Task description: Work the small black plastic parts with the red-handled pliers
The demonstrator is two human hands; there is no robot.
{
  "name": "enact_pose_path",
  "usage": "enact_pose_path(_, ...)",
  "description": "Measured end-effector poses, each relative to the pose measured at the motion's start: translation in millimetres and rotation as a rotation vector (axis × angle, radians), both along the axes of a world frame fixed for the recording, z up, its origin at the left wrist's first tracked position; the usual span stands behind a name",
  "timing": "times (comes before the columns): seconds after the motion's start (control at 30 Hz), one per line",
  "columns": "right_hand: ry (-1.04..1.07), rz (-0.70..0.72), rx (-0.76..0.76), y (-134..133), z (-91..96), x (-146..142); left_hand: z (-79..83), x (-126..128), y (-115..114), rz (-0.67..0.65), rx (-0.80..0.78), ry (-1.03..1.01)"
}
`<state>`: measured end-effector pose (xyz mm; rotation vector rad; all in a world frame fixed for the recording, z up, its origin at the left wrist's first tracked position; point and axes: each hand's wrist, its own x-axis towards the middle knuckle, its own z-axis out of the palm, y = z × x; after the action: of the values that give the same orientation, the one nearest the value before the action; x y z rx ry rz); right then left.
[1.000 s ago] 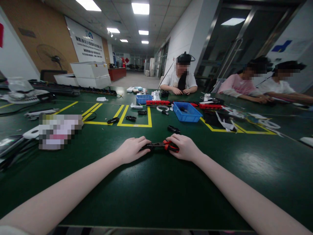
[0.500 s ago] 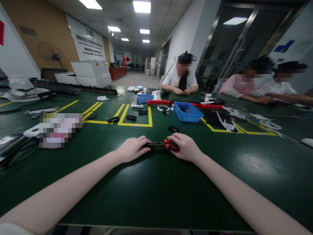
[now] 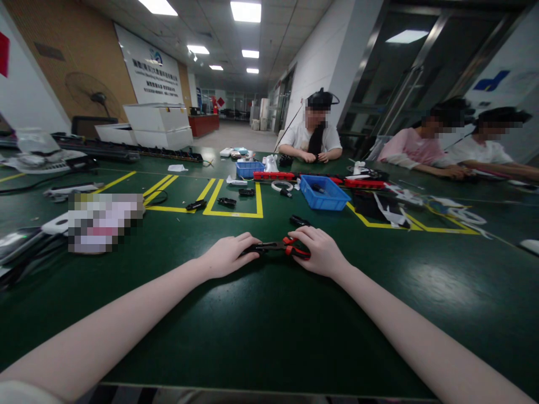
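Both my forearms reach out over a dark green table. My right hand is closed round the red handles of a pair of pliers that point left, low over the table. My left hand rests on the table with its fingers curled at the jaws of the pliers, pinching something small and dark that I cannot make out. A small black part lies just beyond my right hand.
A blue bin and red strips lie farther out, among yellow floor-tape squares with small black parts. A second blue bin sits behind. Three people sit at the far and right sides. Cables and white devices crowd the left edge.
Hands and pliers stay in the same pose; the view has only drifted slightly upward.
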<state>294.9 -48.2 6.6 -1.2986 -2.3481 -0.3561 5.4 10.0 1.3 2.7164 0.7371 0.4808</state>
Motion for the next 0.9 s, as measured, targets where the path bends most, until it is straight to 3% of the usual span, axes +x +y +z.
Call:
enact_pose_path(0.5,-0.027,-0.004,0.090,-0.3,0.3,0.0,-1.3,-0.9,3.5,-0.023,-0.071,-0.014)
enact_pose_path(0.9,-0.092,-0.028,0.044,-1.2,2.0,-5.0,-1.9,-0.7,2.6,-0.016,-0.050,-0.012)
